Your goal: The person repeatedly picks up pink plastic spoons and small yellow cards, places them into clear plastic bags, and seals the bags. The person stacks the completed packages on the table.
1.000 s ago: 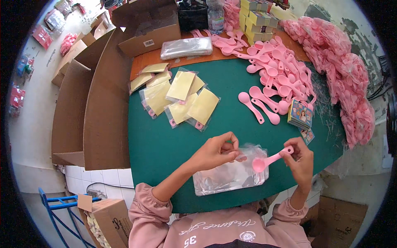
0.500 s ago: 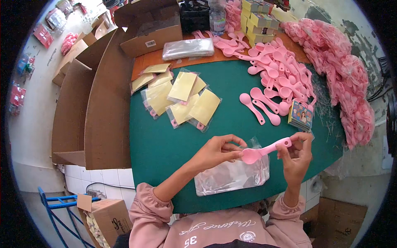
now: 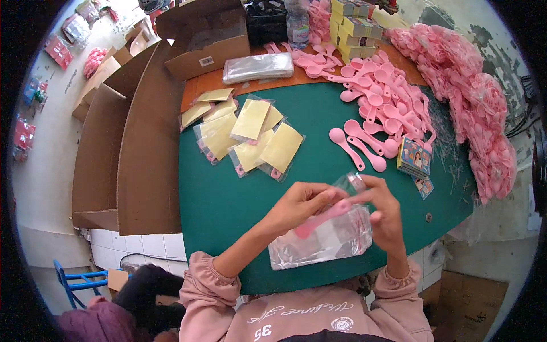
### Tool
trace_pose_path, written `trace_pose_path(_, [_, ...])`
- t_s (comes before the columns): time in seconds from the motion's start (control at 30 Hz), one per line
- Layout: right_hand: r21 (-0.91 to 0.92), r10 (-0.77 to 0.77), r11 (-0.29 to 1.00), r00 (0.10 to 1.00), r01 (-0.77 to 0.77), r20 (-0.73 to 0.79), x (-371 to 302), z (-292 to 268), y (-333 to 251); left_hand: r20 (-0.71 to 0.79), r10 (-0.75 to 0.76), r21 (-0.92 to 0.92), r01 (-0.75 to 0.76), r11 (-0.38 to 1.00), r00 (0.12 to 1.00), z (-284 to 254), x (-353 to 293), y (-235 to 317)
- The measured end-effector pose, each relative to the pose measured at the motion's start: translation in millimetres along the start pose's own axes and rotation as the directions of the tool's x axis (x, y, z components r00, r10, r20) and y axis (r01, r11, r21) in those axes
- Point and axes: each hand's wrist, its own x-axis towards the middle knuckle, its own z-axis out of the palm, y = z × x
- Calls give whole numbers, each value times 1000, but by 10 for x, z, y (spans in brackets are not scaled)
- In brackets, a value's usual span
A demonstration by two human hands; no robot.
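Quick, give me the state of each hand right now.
Left hand: closed on the pink spoon.
Right hand: closed on the clear bag.

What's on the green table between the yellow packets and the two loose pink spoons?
Nothing: in the head view the green table is bare between the yellow packets and the two loose pink spoons.

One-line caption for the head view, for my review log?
Both hands, left hand and right hand, slide a pink spoon into a clear bag over a green table.
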Motion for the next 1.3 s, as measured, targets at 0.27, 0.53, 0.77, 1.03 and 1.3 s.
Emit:
trace_pose_path(0.27, [-647,-16,696,894,-311,-447,229,-1138,676,-45,50,-97,-55,994,998,-87,63,42])
trace_pose_path(0.53, [-595,164,531,762,-603,-627,142,-1510,966,-57,49,-95,-55,994,997,-168,167,15])
trace_pose_path(0.77, [-572,107,543,726,-615,-679,148,-1560,1007,-64,26,-105,-33,994,998,-158,202,97])
trace_pose_path(1.03, [-136,224,936,849,-324,-478,375,-821,197,-67,49,10,-49,999,997,-227,266,63])
trace_pose_path(1.3, [-239,178,952,982,-189,-67,442,-396,-50,-136,19,-30,-23,999,991,-232,291,57])
